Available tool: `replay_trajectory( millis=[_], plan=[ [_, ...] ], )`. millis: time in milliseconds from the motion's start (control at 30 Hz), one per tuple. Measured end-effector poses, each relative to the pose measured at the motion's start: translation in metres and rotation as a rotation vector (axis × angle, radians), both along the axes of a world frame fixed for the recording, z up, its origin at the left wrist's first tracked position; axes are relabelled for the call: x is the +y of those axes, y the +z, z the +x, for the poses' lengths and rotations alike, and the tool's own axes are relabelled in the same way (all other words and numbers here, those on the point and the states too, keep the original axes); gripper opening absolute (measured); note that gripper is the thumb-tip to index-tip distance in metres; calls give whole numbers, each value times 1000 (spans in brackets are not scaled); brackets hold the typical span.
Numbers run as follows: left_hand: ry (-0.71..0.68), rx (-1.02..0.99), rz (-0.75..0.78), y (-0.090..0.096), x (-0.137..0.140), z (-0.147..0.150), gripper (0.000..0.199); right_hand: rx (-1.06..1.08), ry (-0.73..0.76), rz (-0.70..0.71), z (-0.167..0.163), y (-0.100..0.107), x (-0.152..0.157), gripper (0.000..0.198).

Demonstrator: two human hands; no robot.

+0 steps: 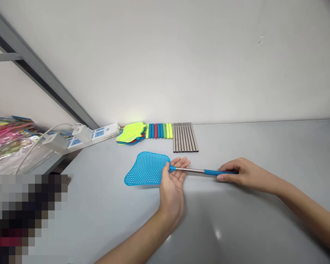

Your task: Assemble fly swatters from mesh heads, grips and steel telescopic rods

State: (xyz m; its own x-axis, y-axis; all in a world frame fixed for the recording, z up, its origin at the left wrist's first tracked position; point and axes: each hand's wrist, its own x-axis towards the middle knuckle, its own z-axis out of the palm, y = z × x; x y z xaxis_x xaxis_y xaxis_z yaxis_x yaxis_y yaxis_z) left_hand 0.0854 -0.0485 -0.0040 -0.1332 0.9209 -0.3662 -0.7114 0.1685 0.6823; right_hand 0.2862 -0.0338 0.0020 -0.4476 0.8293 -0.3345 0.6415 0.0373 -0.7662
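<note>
A blue fly swatter (151, 170) with a perforated head, a short metal rod and a blue grip lies crosswise between my hands, just over the table. My left hand (172, 187), palm up, holds its neck under the thumb, with the other fingers stretched out beneath the rod. At the other end my right hand (243, 174) is closed around the blue grip (213, 172). Behind these, a stack of swatter heads (131, 132) with a yellow one on top sits beside a row of coloured grips (160, 131) and a row of metal rods (184, 137).
A white power strip (107, 131) with plugged-in chargers (55, 143) and cables runs along the table's left edge. Further left lie plastic-wrapped colourful goods (11, 143). The wall (198, 66) rises behind the grey table (264, 146). A pixelated patch covers the lower left.
</note>
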Motion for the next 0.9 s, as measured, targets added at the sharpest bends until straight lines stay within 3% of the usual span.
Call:
replay_trajectory(
  millis=[233,367,900],
  plan=[
    [-49,-2,-44,-7,-1,0,27,8,-22,80,-5,4,-7,32],
    [-56,-4,-31,-11,-5,2,29,5,-38,54,-9,6,-9,35],
    [-102,-2,-15,-7,-14,7,31,270,-33,-326,-11,5,-10,42]
  ],
)
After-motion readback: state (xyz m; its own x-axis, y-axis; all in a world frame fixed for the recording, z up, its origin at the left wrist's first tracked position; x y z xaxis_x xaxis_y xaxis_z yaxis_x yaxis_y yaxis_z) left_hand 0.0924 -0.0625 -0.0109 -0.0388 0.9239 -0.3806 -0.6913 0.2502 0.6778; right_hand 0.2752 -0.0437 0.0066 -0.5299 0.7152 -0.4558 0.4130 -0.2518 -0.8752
